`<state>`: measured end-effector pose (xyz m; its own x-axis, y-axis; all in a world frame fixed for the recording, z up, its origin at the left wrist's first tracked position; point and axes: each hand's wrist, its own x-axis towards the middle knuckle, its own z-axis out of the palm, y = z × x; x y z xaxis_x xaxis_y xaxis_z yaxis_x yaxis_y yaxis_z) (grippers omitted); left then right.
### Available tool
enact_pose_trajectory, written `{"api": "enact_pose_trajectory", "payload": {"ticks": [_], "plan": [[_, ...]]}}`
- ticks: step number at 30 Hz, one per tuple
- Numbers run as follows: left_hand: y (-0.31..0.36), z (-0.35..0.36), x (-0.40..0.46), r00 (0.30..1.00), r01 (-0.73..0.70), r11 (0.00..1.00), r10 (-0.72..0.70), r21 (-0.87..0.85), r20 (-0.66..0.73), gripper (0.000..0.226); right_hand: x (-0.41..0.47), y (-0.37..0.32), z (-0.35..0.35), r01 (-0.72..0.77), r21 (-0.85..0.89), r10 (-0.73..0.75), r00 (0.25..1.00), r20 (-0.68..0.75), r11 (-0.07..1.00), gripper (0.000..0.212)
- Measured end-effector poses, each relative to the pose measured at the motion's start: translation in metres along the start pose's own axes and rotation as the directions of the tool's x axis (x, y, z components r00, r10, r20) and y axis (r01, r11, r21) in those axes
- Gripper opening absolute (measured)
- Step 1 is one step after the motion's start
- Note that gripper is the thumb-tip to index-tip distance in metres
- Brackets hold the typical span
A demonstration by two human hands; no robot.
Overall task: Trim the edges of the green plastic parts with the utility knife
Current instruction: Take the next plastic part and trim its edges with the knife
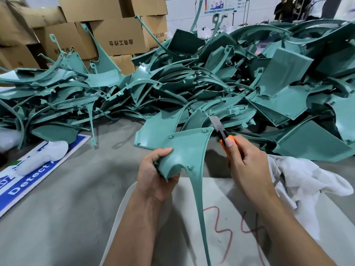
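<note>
One green plastic part (187, 150) is held above the grey surface (67, 198) in front of the person: the left hand (155, 175) has its fingers curled round the part's lower left corner, and the right hand (244, 160) has its fingers wrapped round one orange utility knife (223, 138). Behind lies a tangled heap of green parts (192, 83), too many and too overlapped to count. The held part's broad end points away, its long thin tail runs toward the viewer and is cut off at the bottom edge; the knife's blade points up and away, just right of the part's upper corner.
</note>
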<state>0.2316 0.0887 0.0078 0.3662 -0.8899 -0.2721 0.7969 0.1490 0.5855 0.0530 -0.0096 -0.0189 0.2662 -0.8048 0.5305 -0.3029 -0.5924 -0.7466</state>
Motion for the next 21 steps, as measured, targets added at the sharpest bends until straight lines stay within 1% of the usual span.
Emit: {"api": "enact_pose_trajectory", "payload": {"ticks": [3,6,9,11,12,14,18,21], "plan": [[0.0006,-0.0009,0.0004,1.000,0.002,1.000,-0.002,0.016,-0.005,0.031,0.0002,-0.0003,-0.0010,0.005,-0.003,-0.005,1.000,-0.019,1.000,0.041],[0.0003,-0.0005,0.0004,1.000,-0.003,1.000,0.003,0.022,0.000,0.033,-0.0007,-0.0012,-0.0013,0.026,-0.003,-0.026,1.000,-0.005,1.000,0.042],[0.0005,-0.0013,0.0019,1.000,-0.008,1.000,0.008,0.016,0.005,0.044,-0.0007,-0.0009,-0.0014,0.038,-0.020,-0.038,0.999,0.004,0.999,0.046],[0.0008,-0.0022,0.0032,1.000,-0.006,1.000,0.006,0.024,0.003,0.054,-0.0003,-0.0004,-0.0017,0.050,-0.038,-0.050,0.999,0.008,0.998,0.046],[0.0011,-0.0025,0.0036,1.000,-0.006,1.000,0.006,0.025,0.000,0.056,0.0001,0.0000,-0.0019,0.058,-0.042,-0.057,0.998,0.010,0.997,0.045],[0.0013,-0.0028,0.0042,1.000,-0.010,1.000,0.010,0.014,0.000,0.051,0.0005,0.0013,-0.0030,0.067,-0.043,-0.066,0.998,0.015,0.997,0.043],[0.0011,-0.0002,0.0034,1.000,-0.014,1.000,0.014,-0.009,-0.017,0.035,0.0004,0.0052,-0.0054,0.080,-0.082,-0.078,0.997,0.027,0.993,0.040],[0.0007,0.0015,0.0026,0.999,-0.029,0.999,0.028,-0.045,-0.032,0.030,-0.0006,0.0067,-0.0054,0.099,-0.119,-0.095,0.995,0.037,0.988,0.037]]}}
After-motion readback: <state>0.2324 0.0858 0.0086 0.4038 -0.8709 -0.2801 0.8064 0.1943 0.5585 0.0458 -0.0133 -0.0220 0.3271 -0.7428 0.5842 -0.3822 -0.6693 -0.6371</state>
